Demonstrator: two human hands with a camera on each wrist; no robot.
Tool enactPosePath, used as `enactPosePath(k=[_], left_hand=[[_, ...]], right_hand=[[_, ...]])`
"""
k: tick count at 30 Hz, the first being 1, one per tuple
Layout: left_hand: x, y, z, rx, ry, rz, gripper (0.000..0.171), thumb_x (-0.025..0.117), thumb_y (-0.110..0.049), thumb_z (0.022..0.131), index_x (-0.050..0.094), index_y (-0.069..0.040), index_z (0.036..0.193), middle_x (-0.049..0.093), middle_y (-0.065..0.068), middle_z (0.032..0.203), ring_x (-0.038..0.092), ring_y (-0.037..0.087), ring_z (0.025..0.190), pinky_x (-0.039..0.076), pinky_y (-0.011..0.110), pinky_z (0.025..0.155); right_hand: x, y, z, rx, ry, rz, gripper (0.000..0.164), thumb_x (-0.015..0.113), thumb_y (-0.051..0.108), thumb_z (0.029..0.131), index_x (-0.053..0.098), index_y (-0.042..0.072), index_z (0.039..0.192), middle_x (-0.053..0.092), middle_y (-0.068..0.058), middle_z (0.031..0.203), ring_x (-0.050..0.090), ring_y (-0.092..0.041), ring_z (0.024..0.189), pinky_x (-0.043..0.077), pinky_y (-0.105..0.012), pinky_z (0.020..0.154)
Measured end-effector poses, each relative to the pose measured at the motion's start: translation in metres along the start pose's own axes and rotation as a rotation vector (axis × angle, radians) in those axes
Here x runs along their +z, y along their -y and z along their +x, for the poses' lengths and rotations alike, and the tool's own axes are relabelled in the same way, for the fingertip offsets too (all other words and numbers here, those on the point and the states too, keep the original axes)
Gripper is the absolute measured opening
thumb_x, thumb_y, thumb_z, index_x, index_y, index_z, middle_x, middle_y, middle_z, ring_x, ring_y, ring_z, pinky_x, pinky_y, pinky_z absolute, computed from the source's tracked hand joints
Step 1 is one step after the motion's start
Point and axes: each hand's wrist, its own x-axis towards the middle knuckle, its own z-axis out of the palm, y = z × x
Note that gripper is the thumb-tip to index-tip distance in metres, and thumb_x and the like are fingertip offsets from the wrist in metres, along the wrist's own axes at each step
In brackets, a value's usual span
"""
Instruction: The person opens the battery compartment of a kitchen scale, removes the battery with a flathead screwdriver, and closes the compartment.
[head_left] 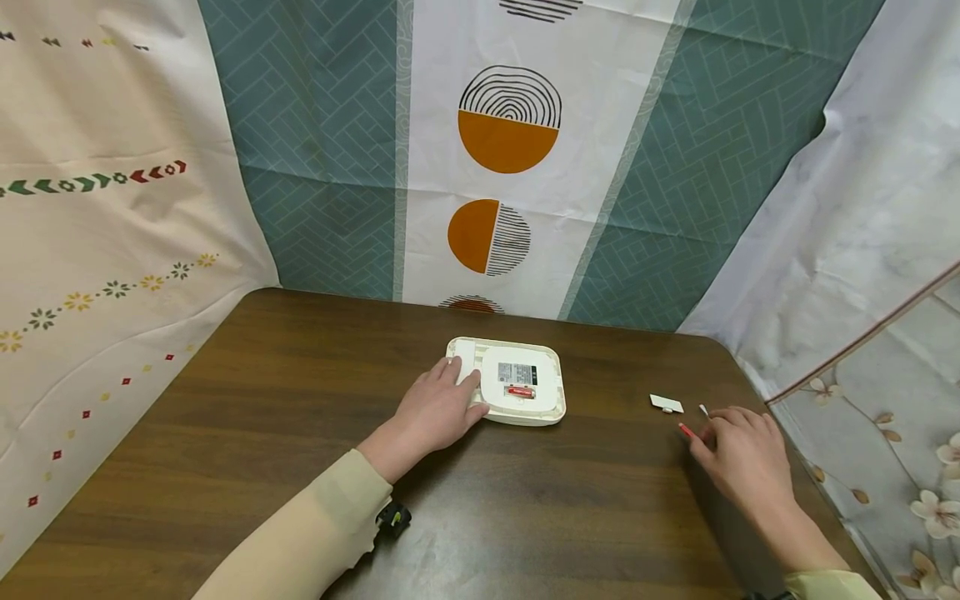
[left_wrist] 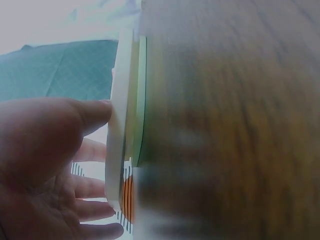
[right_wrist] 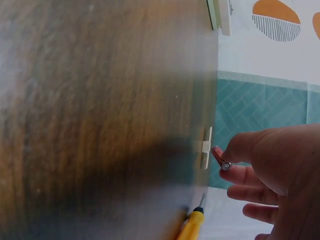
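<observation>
A white flat device (head_left: 491, 414) lies on the table with its label and battery compartment facing up. One red battery (head_left: 521, 392) sits in that compartment. My left hand (head_left: 438, 408) rests on the device's left side, fingers extended over the top and thumb at the near edge. Out to the right, my right hand (head_left: 742, 450) pinches another red battery (right_wrist: 219, 156) between thumb and index finger, just above the table. A small white battery cover (head_left: 666, 404) lies close by, left of that hand. Beneath the right hand is a yellow-handled screwdriver (right_wrist: 192, 225), mostly hidden from the head view.
The brown wooden table (head_left: 337, 358) carries all these things. Patterned cloth (head_left: 322, 150) hangs along its far side, with a light embroidered cloth (head_left: 112, 250) on the left and a floral one (head_left: 900, 433) at the right edge.
</observation>
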Motion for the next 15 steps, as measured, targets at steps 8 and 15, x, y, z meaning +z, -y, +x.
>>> enactPosePath(k=[8,15], left_hand=[[-0.0008,0.0000,-0.0001,0.000,-0.001,0.004,0.063,0.064,-0.049,0.112,0.058,-0.009,0.161,0.044,0.030,0.167,0.040,0.050,0.156,0.042,0.060,0.122],[-0.0014,-0.0005,0.0004,0.002,0.000,0.006,0.063,0.064,-0.048,0.112,0.058,-0.009,0.161,0.044,0.029,0.167,0.040,0.050,0.156,0.042,0.060,0.122]], right_hand=[[0.0022,-0.0041,-0.0037,0.009,0.018,-0.009,0.026,0.087,0.013,0.083,0.065,0.016,0.069,0.074,-0.027,0.113,0.058,-0.054,0.119,0.035,-0.073,0.108],[0.0048,-0.0041,-0.0047,0.030,0.087,-0.031,0.030,0.086,0.016,0.086,0.063,0.017,0.068,0.072,-0.026,0.113,0.055,-0.055,0.124,0.033,-0.074,0.110]])
